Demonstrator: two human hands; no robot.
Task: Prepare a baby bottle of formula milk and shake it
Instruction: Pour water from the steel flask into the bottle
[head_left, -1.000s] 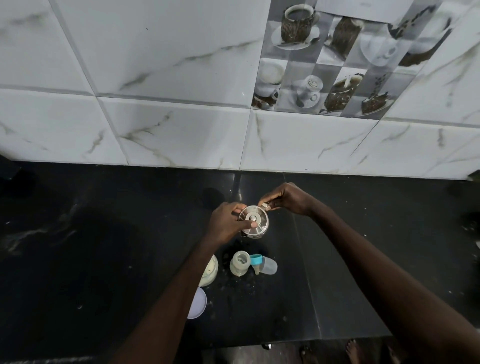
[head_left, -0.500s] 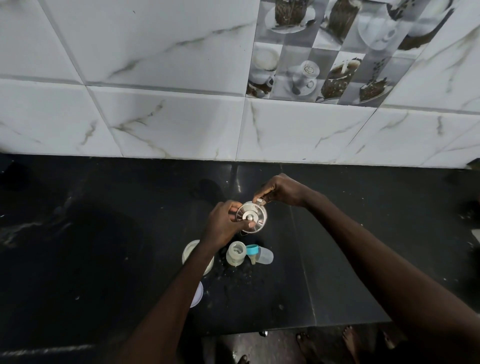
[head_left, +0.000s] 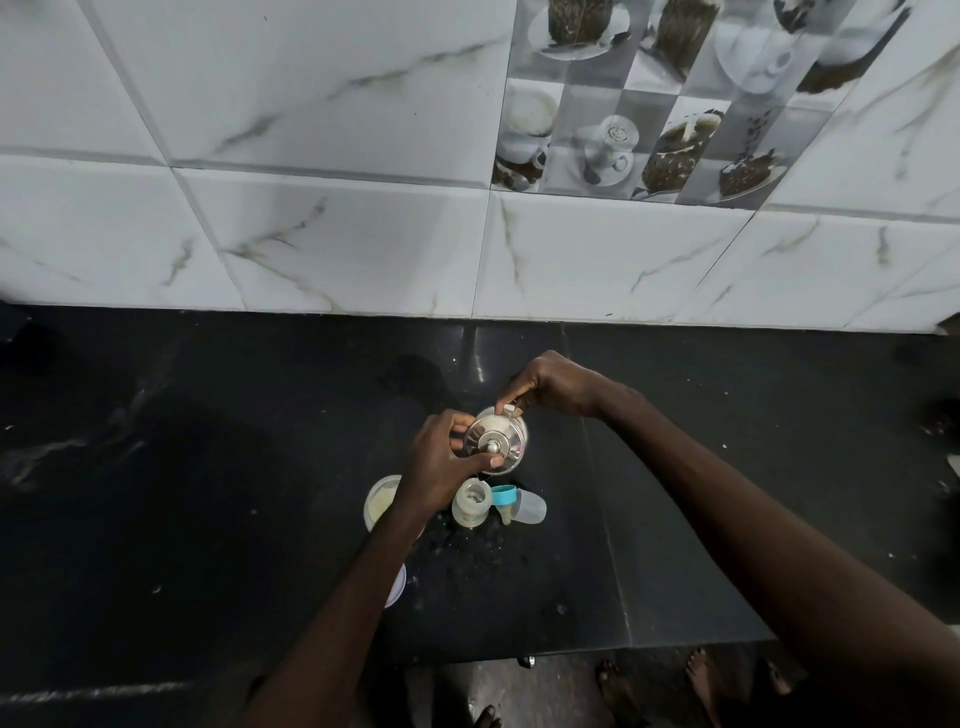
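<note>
left hand (head_left: 440, 465), right hand (head_left: 557, 385) grip steel pot (head_left: 501, 439) just beyond bottle (head_left: 471, 502).

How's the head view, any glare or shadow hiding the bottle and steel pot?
Head view: dim, black counter swallows detail; glare streaks the steel pot lid; baby bottle shadowed yet legible; wide-angle lens bows the wall tiles.

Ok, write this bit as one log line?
left hand: holds steel lid | right hand: pinches steel pot | bottle: open, on counter
</note>
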